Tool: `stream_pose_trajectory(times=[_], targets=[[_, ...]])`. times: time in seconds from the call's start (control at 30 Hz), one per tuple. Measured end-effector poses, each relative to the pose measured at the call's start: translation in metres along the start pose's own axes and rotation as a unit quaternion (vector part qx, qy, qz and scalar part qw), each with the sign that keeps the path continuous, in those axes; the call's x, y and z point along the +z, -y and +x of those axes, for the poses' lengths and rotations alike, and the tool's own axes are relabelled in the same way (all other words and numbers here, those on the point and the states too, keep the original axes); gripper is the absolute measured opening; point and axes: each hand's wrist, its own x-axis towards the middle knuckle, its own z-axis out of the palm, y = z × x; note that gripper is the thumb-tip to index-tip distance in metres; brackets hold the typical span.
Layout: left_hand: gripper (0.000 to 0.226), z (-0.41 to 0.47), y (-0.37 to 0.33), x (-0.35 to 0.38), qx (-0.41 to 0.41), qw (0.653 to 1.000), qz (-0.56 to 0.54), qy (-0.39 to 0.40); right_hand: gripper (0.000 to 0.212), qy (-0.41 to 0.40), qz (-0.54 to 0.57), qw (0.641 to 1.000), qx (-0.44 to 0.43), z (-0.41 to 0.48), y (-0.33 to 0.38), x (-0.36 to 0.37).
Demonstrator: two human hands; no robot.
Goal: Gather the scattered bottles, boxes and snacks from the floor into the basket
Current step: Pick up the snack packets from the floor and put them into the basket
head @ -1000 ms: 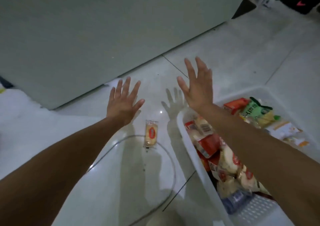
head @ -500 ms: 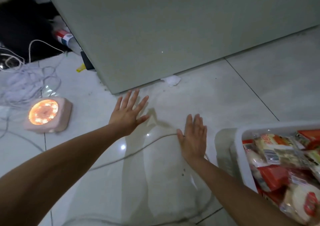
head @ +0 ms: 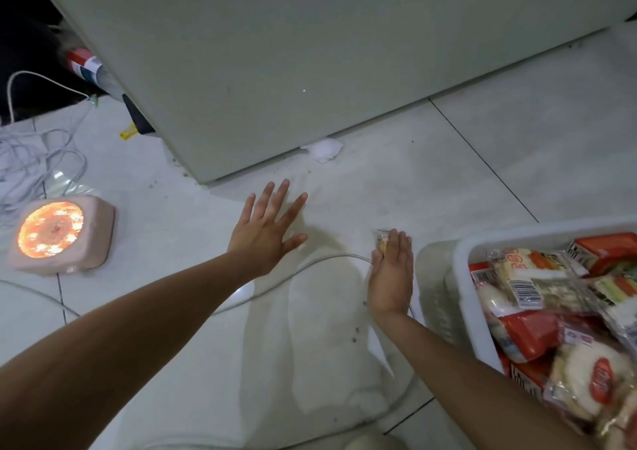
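A small yellowish snack packet (head: 382,237) lies on the white tiled floor just left of the basket. My right hand (head: 393,273) rests flat on top of it with fingers stretched out and together, so only the packet's far end shows past my fingertips and thumb. My left hand (head: 269,229) hovers over the floor further left, fingers spread, holding nothing. The white plastic basket (head: 462,260) stands at the right edge, filled with several red and white snack packs and boxes (head: 537,325).
A large pale cabinet (head: 275,70) stands close ahead, with a paper scrap (head: 324,148) at its base. A glowing orange lamp (head: 51,232) and tangled white cables (head: 31,160) lie at the left. A white cord (head: 310,263) runs across the floor beneath my hands.
The view has swung left and down. My right hand came down from the air onto the snack packet beside the basket. My left hand stays spread open.
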Motion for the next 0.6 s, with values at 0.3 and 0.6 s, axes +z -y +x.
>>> stream_pose_trajectory(times=[0.3,0.6], targets=[[0.075,0.026,-0.035,-0.029,0.052,0.998,-0.004,-0.038,0.039,0.041,0.064,0.981,-0.177,-0.010,0.032,-0.067],[0.073,0.075,-0.130,-0.080,0.158,0.984,-0.018,-0.081,0.032,-0.233,-0.090,0.932,-0.261,0.017,-0.026,-0.214]])
